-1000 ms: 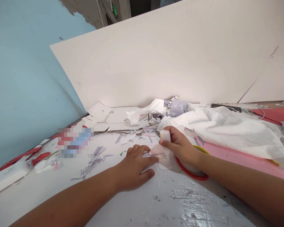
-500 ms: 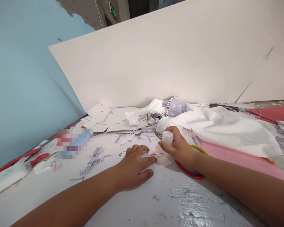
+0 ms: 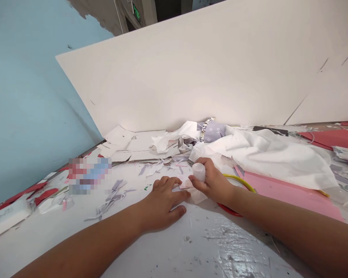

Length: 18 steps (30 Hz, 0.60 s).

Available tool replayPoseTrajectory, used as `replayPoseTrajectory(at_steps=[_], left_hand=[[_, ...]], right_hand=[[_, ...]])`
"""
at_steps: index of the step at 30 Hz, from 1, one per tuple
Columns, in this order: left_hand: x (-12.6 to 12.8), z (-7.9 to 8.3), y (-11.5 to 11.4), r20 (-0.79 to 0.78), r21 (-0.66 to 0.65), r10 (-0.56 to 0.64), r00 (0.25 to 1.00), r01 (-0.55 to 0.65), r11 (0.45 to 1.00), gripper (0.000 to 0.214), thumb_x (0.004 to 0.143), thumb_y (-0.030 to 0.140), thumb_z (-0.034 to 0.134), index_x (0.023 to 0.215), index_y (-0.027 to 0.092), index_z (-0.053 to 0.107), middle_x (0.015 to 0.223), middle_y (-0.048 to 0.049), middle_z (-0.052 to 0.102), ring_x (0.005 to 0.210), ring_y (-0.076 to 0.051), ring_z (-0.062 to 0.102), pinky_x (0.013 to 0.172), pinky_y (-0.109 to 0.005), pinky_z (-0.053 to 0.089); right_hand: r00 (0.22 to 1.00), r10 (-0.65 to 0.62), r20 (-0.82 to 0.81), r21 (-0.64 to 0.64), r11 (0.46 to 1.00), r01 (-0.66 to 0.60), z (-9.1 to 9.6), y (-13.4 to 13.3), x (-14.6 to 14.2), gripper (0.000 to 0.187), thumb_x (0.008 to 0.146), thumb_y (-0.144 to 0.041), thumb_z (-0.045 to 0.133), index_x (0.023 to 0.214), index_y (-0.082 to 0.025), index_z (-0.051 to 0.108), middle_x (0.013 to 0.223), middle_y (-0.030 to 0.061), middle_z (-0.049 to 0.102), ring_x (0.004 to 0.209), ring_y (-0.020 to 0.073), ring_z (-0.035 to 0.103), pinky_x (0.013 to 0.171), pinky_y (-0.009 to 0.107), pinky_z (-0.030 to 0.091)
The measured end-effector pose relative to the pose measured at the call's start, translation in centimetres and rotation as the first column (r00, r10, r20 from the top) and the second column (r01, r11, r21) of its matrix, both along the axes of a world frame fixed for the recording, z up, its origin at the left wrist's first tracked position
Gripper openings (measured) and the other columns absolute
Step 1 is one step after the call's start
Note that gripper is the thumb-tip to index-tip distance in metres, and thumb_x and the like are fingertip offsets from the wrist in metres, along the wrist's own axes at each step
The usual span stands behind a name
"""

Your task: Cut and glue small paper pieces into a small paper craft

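My right hand [image 3: 217, 185] is closed around a white tube like a glue stick [image 3: 198, 172], its rounded end pointing up toward me; the lower end is hidden by the fingers. Under it, on the white tabletop, lies a small pale pink piece of paper [image 3: 197, 197]. My left hand [image 3: 164, 206] rests with spread fingers, palm down, its fingertips at the left edge of that paper. Partly covered by my right hand and wrist is a round thing with a yellow and red rim [image 3: 240, 179].
Crumpled white sheeting [image 3: 269, 158] and pink paper [image 3: 295, 197] lie to the right. Cut white card [image 3: 145, 148] and purple paper scraps [image 3: 116, 195] are on the left. A tall white panel [image 3: 185, 73] stands behind, meeting a blue wall [image 3: 31, 108].
My right hand has shifted slightly left and down with the glue stick, whose end now tips more toward me. My left hand stays nearly in place. The whole view has drifted a little.
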<state>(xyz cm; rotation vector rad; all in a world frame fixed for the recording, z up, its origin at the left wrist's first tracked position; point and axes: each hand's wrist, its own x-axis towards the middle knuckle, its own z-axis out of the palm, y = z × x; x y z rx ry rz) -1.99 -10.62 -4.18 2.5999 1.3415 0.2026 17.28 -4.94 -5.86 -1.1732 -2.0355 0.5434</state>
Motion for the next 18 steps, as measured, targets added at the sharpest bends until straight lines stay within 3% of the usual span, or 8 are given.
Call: replayPoseTrajectory(at_steps=[5,12,18], left_hand=[[0.1,0.2,-0.2,0.007,0.020,-0.012,1.000,0.011,1.000,0.030,0.083,0.032,0.042,0.110,0.031,0.054,0.122,-0.0061,0.038,0.110,-0.028,0.031,0.091,-0.048,0.030],[0.0,0.2,-0.1,-0.019,0.042,-0.025,1.000,0.026,0.999,0.030,0.081,0.028,0.044,0.108,0.033,0.055,0.124,-0.0052,0.037,0.108,-0.029,0.031,0.088,-0.048,0.030],[0.2,0.6,0.0,-0.028,0.016,-0.040,0.999,0.040,0.999,0.027,0.081,0.028,0.044,0.105,0.031,0.056,0.123,-0.0052,0.037,0.107,-0.028,0.031,0.088,-0.048,0.030]], right_hand=[[0.990,0.116,0.075,0.064,0.991,-0.121,-0.3,-0.3,0.1,0.036,0.076,-0.045,0.048,0.099,-0.020,0.035,0.095,0.0127,0.056,0.084,0.0278,0.057,0.071,0.041,0.046],[0.996,-0.064,-0.056,-0.110,0.992,0.057,0.1,0.3,-0.1,0.046,0.081,-0.050,0.042,0.112,-0.019,0.028,0.085,0.0083,0.057,0.077,0.0249,0.057,0.068,0.039,0.045],[0.992,-0.080,-0.098,-0.137,0.988,0.066,-0.1,0.8,-0.2,0.049,0.082,-0.052,0.039,0.115,-0.018,0.027,0.081,0.0064,0.056,0.074,0.0235,0.056,0.068,0.039,0.044]])
